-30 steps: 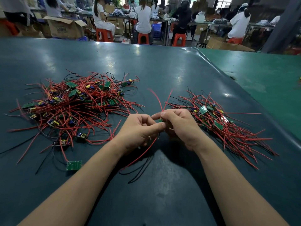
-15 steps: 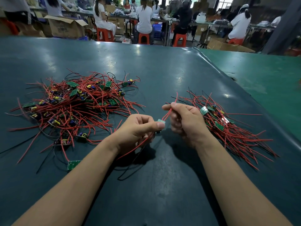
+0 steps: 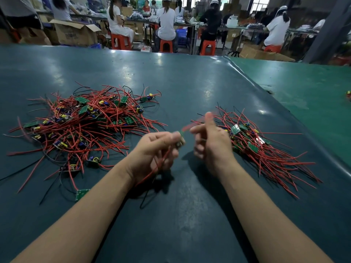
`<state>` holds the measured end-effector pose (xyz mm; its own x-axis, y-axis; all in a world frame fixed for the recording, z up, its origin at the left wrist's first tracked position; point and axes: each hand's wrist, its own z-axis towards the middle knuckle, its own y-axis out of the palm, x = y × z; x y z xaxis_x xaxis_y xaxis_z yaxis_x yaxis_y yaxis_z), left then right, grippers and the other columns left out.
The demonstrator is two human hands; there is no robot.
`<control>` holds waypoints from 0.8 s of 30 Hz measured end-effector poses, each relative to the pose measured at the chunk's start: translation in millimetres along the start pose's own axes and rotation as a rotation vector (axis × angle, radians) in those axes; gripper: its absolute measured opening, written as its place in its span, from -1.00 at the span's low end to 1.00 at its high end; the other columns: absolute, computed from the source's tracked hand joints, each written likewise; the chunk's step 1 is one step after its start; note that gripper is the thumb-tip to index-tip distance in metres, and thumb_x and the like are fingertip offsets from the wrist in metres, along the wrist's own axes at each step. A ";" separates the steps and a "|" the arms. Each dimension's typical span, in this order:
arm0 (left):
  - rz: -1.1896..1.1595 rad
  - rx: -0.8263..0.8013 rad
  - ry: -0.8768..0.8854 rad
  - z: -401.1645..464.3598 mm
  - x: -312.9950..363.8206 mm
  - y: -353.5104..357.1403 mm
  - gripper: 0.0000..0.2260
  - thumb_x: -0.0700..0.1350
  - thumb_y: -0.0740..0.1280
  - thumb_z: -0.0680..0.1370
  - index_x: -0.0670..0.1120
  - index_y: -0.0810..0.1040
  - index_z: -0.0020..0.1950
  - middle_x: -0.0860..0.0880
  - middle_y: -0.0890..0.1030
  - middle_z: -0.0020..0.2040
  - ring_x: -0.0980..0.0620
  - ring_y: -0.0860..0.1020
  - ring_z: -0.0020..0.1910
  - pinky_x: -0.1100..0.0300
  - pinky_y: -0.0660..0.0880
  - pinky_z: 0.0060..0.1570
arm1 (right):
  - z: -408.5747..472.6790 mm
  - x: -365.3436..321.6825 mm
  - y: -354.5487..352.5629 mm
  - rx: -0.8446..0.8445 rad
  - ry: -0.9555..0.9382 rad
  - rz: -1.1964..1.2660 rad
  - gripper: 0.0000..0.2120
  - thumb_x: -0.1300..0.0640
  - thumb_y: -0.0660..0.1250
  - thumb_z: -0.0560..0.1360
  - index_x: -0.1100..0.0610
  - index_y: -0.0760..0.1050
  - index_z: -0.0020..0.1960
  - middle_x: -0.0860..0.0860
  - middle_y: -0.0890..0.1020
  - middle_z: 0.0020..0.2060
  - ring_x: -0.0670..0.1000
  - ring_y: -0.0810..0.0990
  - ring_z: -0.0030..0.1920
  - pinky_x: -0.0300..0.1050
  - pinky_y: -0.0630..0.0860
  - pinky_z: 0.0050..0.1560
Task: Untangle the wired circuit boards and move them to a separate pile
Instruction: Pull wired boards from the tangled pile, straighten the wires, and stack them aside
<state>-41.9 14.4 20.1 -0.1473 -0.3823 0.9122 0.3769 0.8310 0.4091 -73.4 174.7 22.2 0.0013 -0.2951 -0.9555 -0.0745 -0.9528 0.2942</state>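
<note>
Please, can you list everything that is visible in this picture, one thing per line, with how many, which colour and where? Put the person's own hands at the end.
tangled pile: one, red and black wires with green boards, table left
sorted pile: one, red wires with green boards, table right, beside the right hand
held board: one, green, in the left hand's grip, red wires blurred
loose board: one, green, near edge of the tangled pile
table: one, dark teal
cardboard box: one, brown, open, far left
stools: several, red-orange, background
workers: several, seated, background
left hand: one, centre
right hand: one, centre right, thumb up, blurred
</note>
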 end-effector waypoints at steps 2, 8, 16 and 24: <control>-0.069 0.173 0.090 7.5 5.3 -5.3 -0.75 0.05 0.45 0.36 -0.13 0.68 -0.16 0.04 0.54 -0.42 0.19 0.45 -0.52 0.38 0.34 -0.51 | -8.3 5.4 9.7 -0.136 0.017 -0.210 -0.33 -0.32 0.03 0.58 0.13 0.55 -0.42 0.00 0.40 -0.57 -0.05 0.28 -0.63 -0.33 0.19 -0.56; 0.271 0.251 0.184 8.4 -2.9 -5.5 -0.75 0.08 0.35 0.45 -0.04 0.66 -0.31 -0.01 0.45 -0.52 0.13 0.31 -0.61 0.38 0.24 -0.58 | -16.9 5.7 8.1 -0.395 -0.052 -0.296 -0.55 -0.28 0.27 0.41 0.08 0.53 -0.38 0.02 0.37 -0.53 -0.05 0.26 -0.58 -0.31 0.14 -0.57; 0.411 0.592 0.468 13.1 2.1 -8.1 -0.68 0.03 0.30 0.57 -0.18 0.67 -0.17 -0.02 0.38 -0.56 0.12 0.30 -0.58 0.32 0.25 -0.54 | -12.1 -4.2 2.8 0.080 -0.417 -0.202 -0.71 0.00 0.36 0.56 0.09 0.58 -0.29 -0.15 0.44 -0.57 -0.17 0.34 -0.54 -0.30 0.27 -0.48; 1.321 1.018 0.586 8.2 -2.1 -18.5 -0.78 -0.01 0.32 0.58 -0.11 0.65 -0.16 0.00 0.59 -0.28 -0.15 0.46 -0.15 0.06 0.37 -0.15 | -0.2 -17.3 -12.4 0.370 0.152 0.395 -0.68 -0.05 0.32 0.57 0.21 0.50 -0.15 0.02 0.64 -0.46 -0.16 0.43 -0.62 -0.33 0.38 -0.62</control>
<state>-56.1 3.2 10.8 0.1596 0.7986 0.5803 -0.7373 0.4873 -0.4679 -72.2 191.6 35.1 0.0445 -0.6572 -0.7524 -0.4430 -0.6880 0.5748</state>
